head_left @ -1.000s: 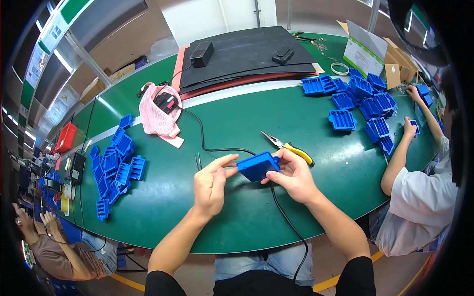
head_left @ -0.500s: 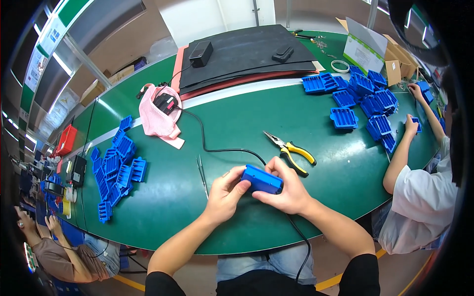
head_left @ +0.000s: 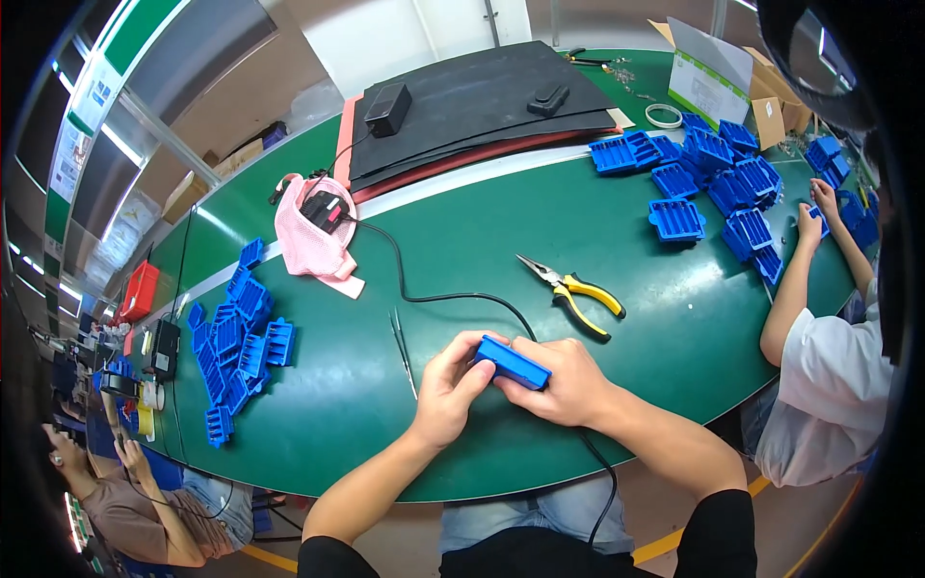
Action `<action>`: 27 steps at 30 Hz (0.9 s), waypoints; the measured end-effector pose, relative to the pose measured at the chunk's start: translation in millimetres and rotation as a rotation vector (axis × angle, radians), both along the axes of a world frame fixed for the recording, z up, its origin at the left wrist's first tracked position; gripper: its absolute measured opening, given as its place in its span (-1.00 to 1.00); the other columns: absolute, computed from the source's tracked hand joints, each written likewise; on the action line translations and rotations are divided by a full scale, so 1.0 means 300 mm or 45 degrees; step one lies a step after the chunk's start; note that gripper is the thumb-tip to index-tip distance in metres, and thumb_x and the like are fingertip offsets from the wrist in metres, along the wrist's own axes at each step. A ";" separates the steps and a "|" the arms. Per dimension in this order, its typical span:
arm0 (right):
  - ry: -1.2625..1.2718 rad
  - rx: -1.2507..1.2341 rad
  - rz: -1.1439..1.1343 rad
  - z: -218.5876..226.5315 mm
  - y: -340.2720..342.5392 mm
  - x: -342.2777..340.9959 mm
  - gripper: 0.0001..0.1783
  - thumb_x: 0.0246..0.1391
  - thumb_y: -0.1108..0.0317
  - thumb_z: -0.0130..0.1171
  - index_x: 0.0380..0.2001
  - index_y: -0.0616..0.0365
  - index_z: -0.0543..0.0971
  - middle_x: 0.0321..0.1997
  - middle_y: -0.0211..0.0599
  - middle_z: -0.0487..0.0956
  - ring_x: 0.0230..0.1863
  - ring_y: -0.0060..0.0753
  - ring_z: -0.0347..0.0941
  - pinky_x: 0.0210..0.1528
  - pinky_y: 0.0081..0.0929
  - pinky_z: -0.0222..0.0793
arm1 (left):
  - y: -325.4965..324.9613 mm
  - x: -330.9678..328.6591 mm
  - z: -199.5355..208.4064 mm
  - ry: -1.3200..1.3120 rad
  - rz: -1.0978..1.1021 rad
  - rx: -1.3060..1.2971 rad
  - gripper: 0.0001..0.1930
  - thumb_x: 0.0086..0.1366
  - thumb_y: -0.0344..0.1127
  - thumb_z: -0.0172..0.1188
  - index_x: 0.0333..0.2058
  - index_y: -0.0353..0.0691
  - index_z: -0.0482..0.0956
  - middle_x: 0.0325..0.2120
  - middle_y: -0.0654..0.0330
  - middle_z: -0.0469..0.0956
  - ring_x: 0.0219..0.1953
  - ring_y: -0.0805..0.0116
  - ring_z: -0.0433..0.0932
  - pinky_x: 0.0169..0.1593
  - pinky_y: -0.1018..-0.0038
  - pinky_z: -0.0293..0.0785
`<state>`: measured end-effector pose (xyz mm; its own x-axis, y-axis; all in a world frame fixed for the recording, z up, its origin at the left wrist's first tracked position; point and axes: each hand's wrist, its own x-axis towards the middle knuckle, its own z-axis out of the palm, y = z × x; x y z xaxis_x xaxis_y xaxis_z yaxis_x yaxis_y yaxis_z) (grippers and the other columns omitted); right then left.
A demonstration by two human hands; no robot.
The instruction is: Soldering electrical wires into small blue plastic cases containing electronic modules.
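Between both hands, over the near middle of the green table, is a blue plastic slotted case [head_left: 515,364], held tilted with one long side facing up. My left hand [head_left: 448,383] pinches its left end, thumb in front and fingers behind. Closed round the right end, my right hand [head_left: 570,381] has its thumb hidden from view. The case's slots are turned away. Just left of my left hand lie metal tweezers [head_left: 401,349]. Long-nose pliers [head_left: 559,281] with yellow and black handles rest beyond my right hand, jaws pointing far left.
Similar blue cases are heaped at left [head_left: 229,332] and at right [head_left: 708,154]. A black cable [head_left: 397,275] runs from a pink cloth [head_left: 313,241] behind my hands. Black sheets [head_left: 462,116] are stacked at the back. At the right, a co-worker's hands [head_left: 819,217] handle a blue part.
My hands and the case have come slightly lower and the case has turned, with my right hand wrapping further round it. The co-worker's hands at the right have drawn together.
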<state>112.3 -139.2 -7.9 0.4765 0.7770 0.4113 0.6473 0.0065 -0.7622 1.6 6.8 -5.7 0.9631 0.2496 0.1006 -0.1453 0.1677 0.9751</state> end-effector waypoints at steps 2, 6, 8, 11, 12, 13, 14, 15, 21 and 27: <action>0.001 -0.043 0.016 -0.002 -0.006 0.004 -0.72 -0.02 0.24 0.30 -0.45 0.14 0.41 -0.62 -0.13 0.50 -0.59 0.06 0.46 -0.57 -0.17 0.32 | -0.003 0.001 0.001 0.004 -0.001 -0.018 -0.72 0.36 -0.37 0.07 0.00 -0.36 0.41 -0.11 0.20 0.47 -0.04 0.47 0.44 0.08 0.49 0.37; -0.003 -0.056 0.048 -0.006 -0.007 0.002 -0.70 0.01 0.19 0.27 -0.44 0.14 0.39 -0.59 -0.12 0.53 -0.57 0.09 0.47 -0.55 -0.11 0.34 | -0.004 -0.002 0.000 0.061 0.035 -0.005 -0.68 0.32 -0.28 0.09 -0.05 -0.37 0.42 -0.12 0.15 0.46 -0.07 0.42 0.42 0.07 0.49 0.33; -0.005 -0.066 0.049 -0.005 -0.009 0.002 -0.70 0.01 0.19 0.26 -0.43 0.14 0.40 -0.58 -0.12 0.53 -0.57 0.08 0.47 -0.54 -0.11 0.34 | -0.002 -0.002 -0.004 0.065 0.038 -0.008 -0.69 0.32 -0.29 0.08 -0.06 -0.37 0.42 -0.13 0.15 0.46 -0.07 0.42 0.42 0.06 0.49 0.33; -0.013 -0.075 0.053 -0.003 -0.008 -0.001 -0.71 0.01 0.20 0.26 -0.42 0.14 0.41 -0.57 -0.13 0.53 -0.56 0.08 0.47 -0.54 -0.11 0.35 | 0.000 -0.001 -0.016 -0.002 0.036 -0.002 -0.74 0.35 -0.36 0.07 -0.05 -0.34 0.42 -0.16 0.23 0.45 -0.10 0.50 0.42 0.03 0.53 0.35; -0.018 -0.076 0.052 -0.002 -0.008 -0.001 -0.72 0.02 0.20 0.26 -0.41 0.14 0.43 -0.56 -0.13 0.54 -0.55 0.07 0.47 -0.53 -0.11 0.36 | 0.000 0.000 -0.019 -0.006 0.050 0.005 -0.75 0.34 -0.36 0.08 -0.06 -0.34 0.43 -0.17 0.24 0.45 -0.12 0.51 0.41 0.02 0.53 0.35; -0.017 -0.075 0.050 -0.002 -0.008 -0.002 -0.72 0.02 0.20 0.26 -0.41 0.14 0.43 -0.56 -0.13 0.54 -0.55 0.07 0.47 -0.53 -0.11 0.36 | 0.000 0.000 -0.023 -0.009 0.064 0.011 -0.76 0.33 -0.36 0.09 -0.08 -0.33 0.44 -0.19 0.25 0.45 -0.13 0.51 0.41 0.01 0.54 0.34; -0.015 -0.066 0.057 -0.002 -0.007 -0.002 -0.73 0.02 0.20 0.25 -0.40 0.14 0.44 -0.55 -0.13 0.55 -0.54 0.07 0.48 -0.52 -0.12 0.36 | -0.001 0.001 -0.026 -0.009 0.062 0.011 -0.76 0.33 -0.36 0.09 -0.08 -0.33 0.44 -0.19 0.25 0.45 -0.13 0.51 0.41 0.01 0.54 0.34; -0.013 -0.058 0.064 -0.002 -0.007 -0.003 -0.74 0.02 0.21 0.25 -0.39 0.14 0.46 -0.54 -0.13 0.55 -0.53 0.07 0.48 -0.51 -0.12 0.37 | -0.002 0.001 -0.029 0.003 0.073 0.003 -0.77 0.33 -0.36 0.09 -0.09 -0.33 0.44 -0.20 0.25 0.44 -0.14 0.51 0.40 0.00 0.54 0.33; -0.021 -0.011 0.071 -0.007 -0.006 -0.004 -0.75 0.02 0.22 0.25 -0.39 0.15 0.48 -0.53 -0.13 0.56 -0.52 0.05 0.50 -0.50 -0.14 0.39 | -0.018 0.006 -0.039 -0.020 0.115 0.007 -0.77 0.31 -0.33 0.11 -0.13 -0.32 0.44 -0.23 0.25 0.43 -0.15 0.50 0.39 0.00 0.54 0.31; -0.099 0.003 0.071 -0.015 -0.007 -0.003 -0.76 0.01 0.22 0.26 -0.37 0.12 0.50 -0.57 -0.17 0.54 -0.54 -0.01 0.50 -0.52 -0.17 0.39 | -0.026 0.005 -0.047 -0.042 0.128 0.007 -0.73 0.28 -0.24 0.13 -0.17 -0.33 0.44 -0.24 0.20 0.43 -0.14 0.45 0.39 0.00 0.50 0.31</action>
<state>111.3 -141.4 -12.4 0.3994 0.8003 0.4471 0.7029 0.0457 -0.7098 3.1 -1.0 -19.8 0.9295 0.3440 0.1334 -0.1930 0.1453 0.9704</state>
